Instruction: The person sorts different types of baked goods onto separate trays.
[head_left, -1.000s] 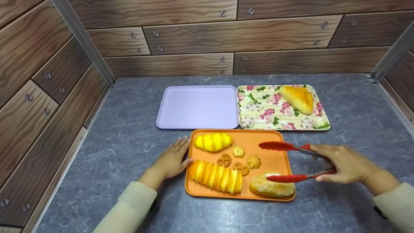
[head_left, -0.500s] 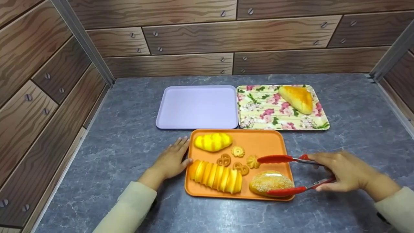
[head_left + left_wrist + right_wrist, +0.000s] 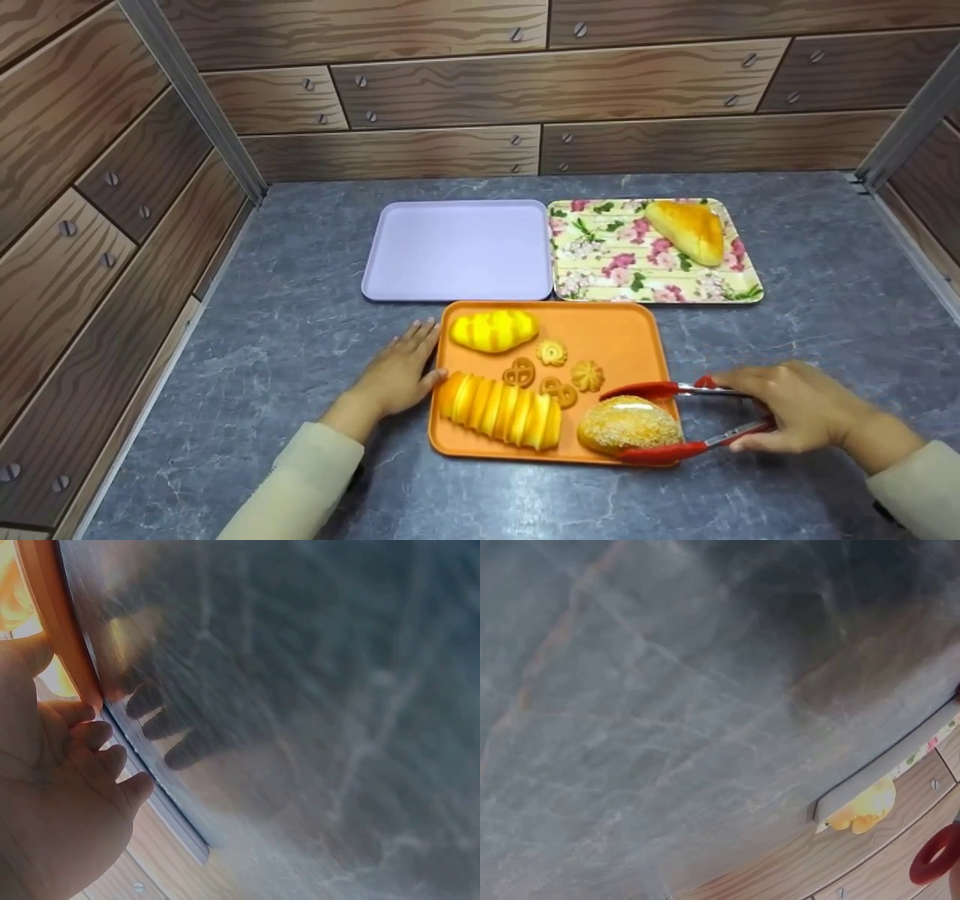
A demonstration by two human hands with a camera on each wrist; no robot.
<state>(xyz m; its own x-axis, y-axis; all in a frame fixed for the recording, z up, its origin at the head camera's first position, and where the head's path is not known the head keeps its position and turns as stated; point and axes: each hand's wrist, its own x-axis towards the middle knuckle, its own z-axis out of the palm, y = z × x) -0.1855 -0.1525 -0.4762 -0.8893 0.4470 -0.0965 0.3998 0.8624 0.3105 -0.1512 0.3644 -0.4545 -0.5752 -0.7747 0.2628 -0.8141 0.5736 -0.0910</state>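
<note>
My right hand (image 3: pixel 799 409) grips a pair of red-tipped tongs (image 3: pixel 667 451) by the handles. The tong arms are spread, one tip on each side of a sesame-topped bread roll (image 3: pixel 628 427) at the near right corner of the orange tray (image 3: pixel 600 330). My left hand (image 3: pixel 397 371) lies with extended fingers against the tray's left rim, its thumb at the edge; the left wrist view shows the hand (image 3: pixel 67 802) beside the tray wall (image 3: pixel 56 615). In the right wrist view, only a red ring of the tongs (image 3: pixel 934 856) shows at the right edge.
Also on the orange tray are a ridged loaf (image 3: pixel 501 411), a yellow bread roll (image 3: pixel 493 331) and several small cookies (image 3: pixel 587 376). Behind stand a lilac tray (image 3: pixel 461 251) and a floral tray (image 3: pixel 592 259) bearing a triangular bread (image 3: pixel 686 231). Wood-patterned walls (image 3: pixel 450 82) enclose the table.
My right hand has brought the tongs down and toward the near side, from over the cookies to either side of the sesame roll. My left hand has stayed put.
</note>
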